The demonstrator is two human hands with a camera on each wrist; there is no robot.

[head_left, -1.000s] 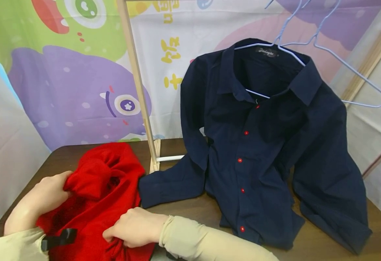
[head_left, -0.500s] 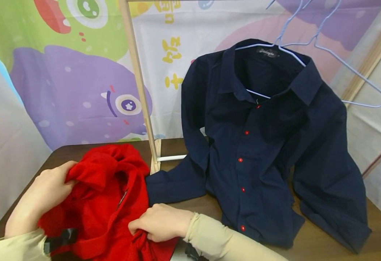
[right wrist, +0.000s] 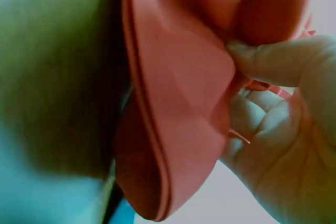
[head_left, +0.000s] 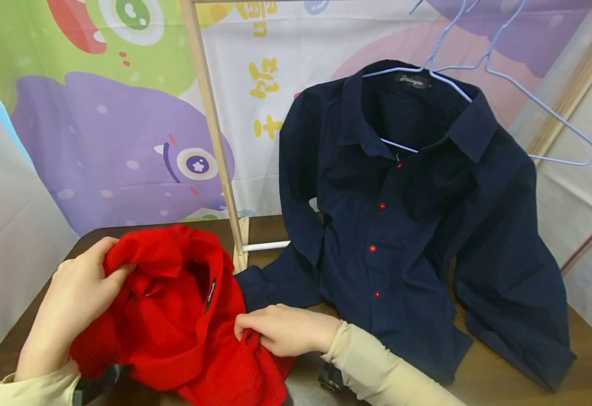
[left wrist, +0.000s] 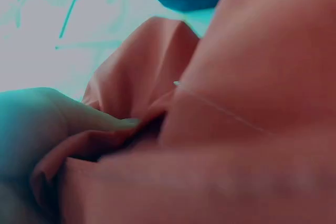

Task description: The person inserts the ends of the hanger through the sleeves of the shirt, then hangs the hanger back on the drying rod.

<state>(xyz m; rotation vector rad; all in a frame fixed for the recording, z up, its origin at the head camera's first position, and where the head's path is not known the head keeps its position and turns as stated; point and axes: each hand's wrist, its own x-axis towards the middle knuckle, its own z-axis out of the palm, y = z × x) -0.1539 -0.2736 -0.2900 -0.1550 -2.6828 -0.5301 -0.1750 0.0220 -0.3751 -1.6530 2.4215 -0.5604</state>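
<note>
A crumpled red shirt (head_left: 174, 316) lies at the lower left of the head view, its neck opening and dark label (head_left: 210, 294) facing up. My left hand (head_left: 75, 296) grips the bunched cloth at its left side, thumb over a fold. On the right side of the shirt, my right hand (head_left: 291, 330) pinches a gathered bit of cloth. The left wrist view shows the left hand (left wrist: 58, 116) with its thumb on a fold. In the right wrist view, the right hand (right wrist: 283, 108) pinches the red cloth (right wrist: 184, 77) between thumb and fingers.
A navy shirt (head_left: 407, 225) with red buttons hangs on a pale blue hanger (head_left: 450, 84), its hem on the brown table (head_left: 509, 383). A second hanger (head_left: 549, 104) is behind it. A wooden rack post (head_left: 212, 124) stands between the two shirts, before a cartoon cloth (head_left: 113, 146).
My right hand has moved right and slightly up, pulling the red shirt's side along. The neck opening has widened and the label has come into view. The left hand has shifted slightly right.
</note>
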